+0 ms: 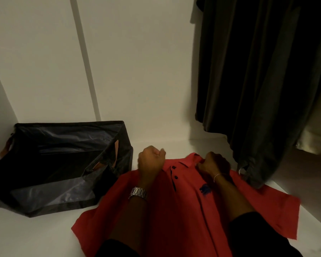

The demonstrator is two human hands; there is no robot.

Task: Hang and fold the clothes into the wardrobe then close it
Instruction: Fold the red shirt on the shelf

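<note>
A red polo shirt (185, 210) with dark buttons and a dark chest logo lies face up on the white wardrobe shelf (44, 236), sleeves spread out. My left hand (150, 160), with a metal watch on its wrist, is curled at the shirt's left shoulder beside the collar and grips the cloth there. My right hand (212, 163), with a thin bracelet on its wrist, pinches the right side of the collar. Both forearms lie over the shirt and hide part of its body.
An open black fabric storage bag (50, 169) with tan tabs stands on the shelf at the left, close to the shirt's sleeve. Dark garments (263, 80) hang at the right, and a cuff touches the shirt's right shoulder. White wardrobe panels (128, 71) rise behind.
</note>
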